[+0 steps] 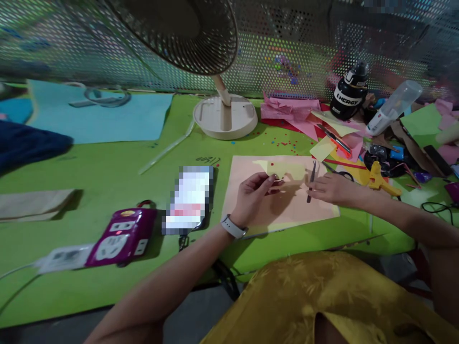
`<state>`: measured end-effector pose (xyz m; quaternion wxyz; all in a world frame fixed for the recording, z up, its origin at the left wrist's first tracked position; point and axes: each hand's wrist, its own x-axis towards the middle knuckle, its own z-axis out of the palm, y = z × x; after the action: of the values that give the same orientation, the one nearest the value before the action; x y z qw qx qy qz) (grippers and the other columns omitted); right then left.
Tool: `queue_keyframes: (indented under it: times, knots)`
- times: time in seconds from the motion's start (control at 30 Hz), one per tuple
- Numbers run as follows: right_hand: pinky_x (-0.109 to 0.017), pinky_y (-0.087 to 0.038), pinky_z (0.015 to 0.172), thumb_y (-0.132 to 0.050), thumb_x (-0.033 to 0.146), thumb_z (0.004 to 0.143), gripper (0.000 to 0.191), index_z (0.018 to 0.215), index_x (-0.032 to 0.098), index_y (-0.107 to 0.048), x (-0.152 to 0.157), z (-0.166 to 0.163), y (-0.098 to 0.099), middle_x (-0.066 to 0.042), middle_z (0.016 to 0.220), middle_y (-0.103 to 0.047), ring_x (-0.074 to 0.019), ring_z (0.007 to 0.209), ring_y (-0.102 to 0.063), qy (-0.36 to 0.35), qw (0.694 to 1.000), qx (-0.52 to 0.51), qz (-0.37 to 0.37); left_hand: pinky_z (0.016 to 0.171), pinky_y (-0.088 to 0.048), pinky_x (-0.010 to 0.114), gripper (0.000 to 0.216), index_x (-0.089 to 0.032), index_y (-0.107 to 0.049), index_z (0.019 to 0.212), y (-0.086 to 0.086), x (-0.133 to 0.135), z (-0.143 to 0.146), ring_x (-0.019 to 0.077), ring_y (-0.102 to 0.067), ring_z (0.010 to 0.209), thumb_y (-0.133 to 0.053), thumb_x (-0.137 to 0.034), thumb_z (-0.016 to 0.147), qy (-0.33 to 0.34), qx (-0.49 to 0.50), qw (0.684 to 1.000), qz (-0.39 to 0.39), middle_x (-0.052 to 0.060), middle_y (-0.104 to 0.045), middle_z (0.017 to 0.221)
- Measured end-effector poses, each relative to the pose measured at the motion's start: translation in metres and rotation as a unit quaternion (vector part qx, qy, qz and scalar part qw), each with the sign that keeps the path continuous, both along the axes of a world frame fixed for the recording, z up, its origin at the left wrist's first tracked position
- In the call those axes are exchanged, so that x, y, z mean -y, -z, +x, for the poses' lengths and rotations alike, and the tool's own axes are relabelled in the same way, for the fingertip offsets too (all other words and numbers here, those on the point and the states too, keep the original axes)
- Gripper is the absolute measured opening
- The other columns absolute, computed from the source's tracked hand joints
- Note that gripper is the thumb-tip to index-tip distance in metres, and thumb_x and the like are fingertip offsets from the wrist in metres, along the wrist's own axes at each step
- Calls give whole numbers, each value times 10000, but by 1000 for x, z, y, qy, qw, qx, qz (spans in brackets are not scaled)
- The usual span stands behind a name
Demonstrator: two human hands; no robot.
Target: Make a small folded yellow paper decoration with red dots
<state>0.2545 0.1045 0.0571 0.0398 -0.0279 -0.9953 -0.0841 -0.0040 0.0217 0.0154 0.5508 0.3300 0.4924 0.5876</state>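
Observation:
My left hand point(255, 192), with a pale-banded watch point(233, 226) at the wrist, hovers over a peach sheet of paper point(247, 167). Its thumb and forefinger are pinched together, and whatever they hold is too small to make out. From the right, my right hand point(327, 188) grips a pair of dark tweezers point(313, 174), tips pointing away from me. A pale yellow paper piece point(292, 170) lies on the sheet beyond my fingers, with a tiny red square point(272, 164) near its left part.
A fan point(225, 117) stands behind the sheet. Left are a phone point(190, 198) and a purple power strip point(122, 234). Paper scraps point(290, 110), a cutter knife point(335, 141), scissors point(344, 174), a yellow glue gun point(380, 181) and bottles point(349, 93) crowd the right.

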Motion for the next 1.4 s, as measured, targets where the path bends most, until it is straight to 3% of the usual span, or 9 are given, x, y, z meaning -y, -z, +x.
queue_keyframes:
  times: [0.1, 0.27, 0.47, 0.6, 0.7, 0.93, 1.03, 1.27, 1.4]
  knots:
    - [-305, -418, 675, -463, 47, 943, 220, 953, 144, -660, 3, -13, 6, -59, 867, -687, -154, 768, -589, -32, 997, 17, 65, 719, -609, 305, 338, -173, -664, 836, 1, 0, -1, 213, -742, 856, -826, -440, 706, -1, 10, 1000, 2, 46, -741, 835]
    - [-306, -398, 660, -466, 86, 959, 219, 824, 152, -624, -1, -18, 7, -33, 775, -638, -150, 708, -550, -56, 995, 2, 82, 728, -613, 306, 335, -182, -663, 830, -2, -1, 0, 209, -743, 857, -820, -451, 707, 1, 3, 1000, -3, 45, -742, 827]
    - [-298, -488, 676, -476, 148, 962, 186, 946, 183, -658, -1, -3, -10, -73, 948, -709, -172, 847, -644, 64, 990, -129, 1, 723, -625, 324, 361, -183, -656, 828, -4, 0, 0, 230, -746, 864, -818, -477, 694, -6, -11, 1000, -2, 58, -752, 856]
    - [-299, -556, 686, -563, 307, 940, 115, 952, 227, -645, 0, 6, -17, -42, 879, -725, -158, 762, -679, 238, 907, -299, -175, 729, -626, 321, 354, -191, -664, 837, -3, 0, 0, 221, -747, 857, -804, -489, 705, -13, -16, 1000, 5, 60, -755, 866]
    - [-296, -568, 626, -609, 376, 889, 145, 897, 235, -639, -3, 7, -11, -19, 802, -716, -148, 650, -661, 320, 837, -339, -286, 722, -628, 322, 351, -193, -664, 850, -1, 0, -1, 225, -747, 861, -792, -491, 717, -13, -28, 1000, 5, 60, -754, 857]
    - [-320, -551, 625, -585, 354, 863, 171, 791, 235, -685, -17, 7, 4, -30, 797, -730, -185, 691, -677, 372, 860, -198, -287, 718, -623, 308, 309, -192, -676, 845, 2, -1, -2, 207, -747, 836, -807, -442, 721, -12, 5, 1000, 9, 53, -755, 858]
    - [-320, -564, 582, -594, 374, 868, 175, 824, 234, -688, -25, 4, 2, -21, 718, -722, -188, 633, -687, 406, 810, -171, -388, 699, -617, 296, 314, -190, -674, 835, 1, 0, -2, 213, -748, 838, -821, -438, 711, -6, 13, 1000, 4, 52, -755, 842]
    - [-312, -619, 646, -768, 527, 724, 388, 923, 208, -672, -75, -17, 5, -46, 878, -745, -190, 786, -723, 361, 666, -338, -559, 714, -617, 318, 370, -178, -664, 834, -1, 2, -2, 238, -747, 860, -821, -485, 700, -5, 0, 1000, -17, 60, -754, 846]
    - [-287, -605, 627, -806, 527, 672, 407, 879, 201, -678, -112, -34, 15, -33, 847, -737, -170, 747, -713, 346, 654, -354, -572, 707, -617, 307, 343, -179, -672, 836, 0, 2, -3, 232, -746, 862, -819, -464, 713, -1, 4, 1000, -16, 53, -751, 844]
